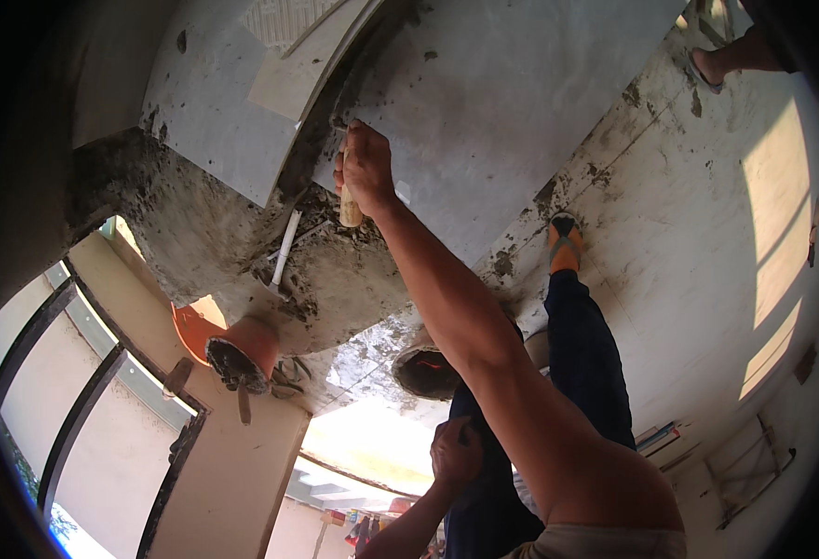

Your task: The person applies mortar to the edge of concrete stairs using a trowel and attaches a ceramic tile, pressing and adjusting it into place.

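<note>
My right hand (365, 170) is closed round the pale handle of a wooden-handled tool (350, 211). The working end is mostly hidden by the hand and the dark gap, so I cannot tell its kind. It is held at the dirty gap (299, 166) between a large grey slab (493, 121) and a paler slab (209, 130) to its left. Wet mortar and crumbs (335, 244) lie just below the hand, with a white stick-like piece (286, 247) beside them. Lower down, my left hand (456, 452) rests curled against my dark-trousered leg; anything inside it is hidden.
An orange bucket (246, 349) with dark mortar and a tool handle stands lower left, beside another orange container (195, 328). A round dark-filled pan (426, 373) is by my leg. My sandalled foot (566, 244) is on the stained floor. Another person's foot (707, 70) shows upper right.
</note>
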The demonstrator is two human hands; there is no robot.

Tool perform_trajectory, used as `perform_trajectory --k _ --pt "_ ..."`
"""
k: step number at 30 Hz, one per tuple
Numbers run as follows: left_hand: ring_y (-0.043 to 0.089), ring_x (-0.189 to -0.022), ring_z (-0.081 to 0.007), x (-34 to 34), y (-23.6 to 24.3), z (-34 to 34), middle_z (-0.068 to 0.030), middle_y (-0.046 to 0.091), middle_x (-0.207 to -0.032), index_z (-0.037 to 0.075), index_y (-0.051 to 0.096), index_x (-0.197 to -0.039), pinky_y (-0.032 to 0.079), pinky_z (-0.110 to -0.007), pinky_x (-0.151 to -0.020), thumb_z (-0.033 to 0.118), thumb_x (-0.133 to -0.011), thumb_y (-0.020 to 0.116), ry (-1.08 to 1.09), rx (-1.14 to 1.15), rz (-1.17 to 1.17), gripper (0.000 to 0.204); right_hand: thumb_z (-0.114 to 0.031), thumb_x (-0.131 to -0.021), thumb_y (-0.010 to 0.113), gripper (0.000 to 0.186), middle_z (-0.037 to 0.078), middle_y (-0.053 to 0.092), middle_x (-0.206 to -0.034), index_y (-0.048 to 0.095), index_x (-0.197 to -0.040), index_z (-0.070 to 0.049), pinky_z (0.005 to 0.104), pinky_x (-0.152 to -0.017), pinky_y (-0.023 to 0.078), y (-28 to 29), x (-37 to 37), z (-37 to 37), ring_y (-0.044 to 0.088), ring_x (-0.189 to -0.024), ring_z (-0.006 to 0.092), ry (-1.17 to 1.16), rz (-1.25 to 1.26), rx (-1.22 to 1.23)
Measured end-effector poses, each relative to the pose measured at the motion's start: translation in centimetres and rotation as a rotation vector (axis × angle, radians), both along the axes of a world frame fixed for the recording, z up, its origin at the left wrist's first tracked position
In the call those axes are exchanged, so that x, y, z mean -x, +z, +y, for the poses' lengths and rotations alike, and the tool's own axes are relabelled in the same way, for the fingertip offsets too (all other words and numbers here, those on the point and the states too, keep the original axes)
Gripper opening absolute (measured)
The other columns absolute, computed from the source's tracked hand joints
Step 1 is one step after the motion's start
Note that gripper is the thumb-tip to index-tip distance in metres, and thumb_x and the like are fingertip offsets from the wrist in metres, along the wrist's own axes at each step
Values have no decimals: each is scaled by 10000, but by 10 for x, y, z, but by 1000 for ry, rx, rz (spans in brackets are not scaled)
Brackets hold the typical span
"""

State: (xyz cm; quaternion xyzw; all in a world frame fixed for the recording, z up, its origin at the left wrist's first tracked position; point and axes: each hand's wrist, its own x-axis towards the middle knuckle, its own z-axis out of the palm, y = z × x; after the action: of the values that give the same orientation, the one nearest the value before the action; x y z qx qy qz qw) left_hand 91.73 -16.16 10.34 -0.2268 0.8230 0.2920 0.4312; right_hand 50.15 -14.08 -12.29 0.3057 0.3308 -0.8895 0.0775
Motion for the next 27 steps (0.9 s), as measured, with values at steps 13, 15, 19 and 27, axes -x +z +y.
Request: perform_trajectory --k 13,15,19,27 --pt "694 -1079 -424 -17 4 8 -212 751 -1057 52 746 -1089 555 -523 -957 95 -944 614 34 -19 -16 201 -312 -1164 492 375 162 464 -674 509 -904 -43 420 -590 424 -2 -82 -74 395 -608 273 73 181 -778" --pt "690 -1090 -421 -20 10 13 -212 749 -1074 53 743 -1098 553 -524 -965 102 -945 617 51 0 0 205 -318 -1156 508 358 216 479 -698 519 -936 -35 444 -615 445 16 -116 -76 423 -616 343 183 168 -736" --pt "681 -1122 -413 -34 13 24 -211 743 -1132 52 740 -1117 548 -526 -983 117 -946 617 136 29 43 221 -304 -1136 547 324 234 518 -722 534 -972 -25 477 -632 463 49 -214 -54 566 -643 395 556 188 -756" --pt "655 -1179 -395 -79 18 47 -208 731 -1160 54 722 -1150 514 -528 -1029 153 -940 598 408 1 65 263 -307 -995 678 450 302 701 -890 521 -1168 78 580 -803 557 165 -284 -12 720 -886 508 1609 471 -944"
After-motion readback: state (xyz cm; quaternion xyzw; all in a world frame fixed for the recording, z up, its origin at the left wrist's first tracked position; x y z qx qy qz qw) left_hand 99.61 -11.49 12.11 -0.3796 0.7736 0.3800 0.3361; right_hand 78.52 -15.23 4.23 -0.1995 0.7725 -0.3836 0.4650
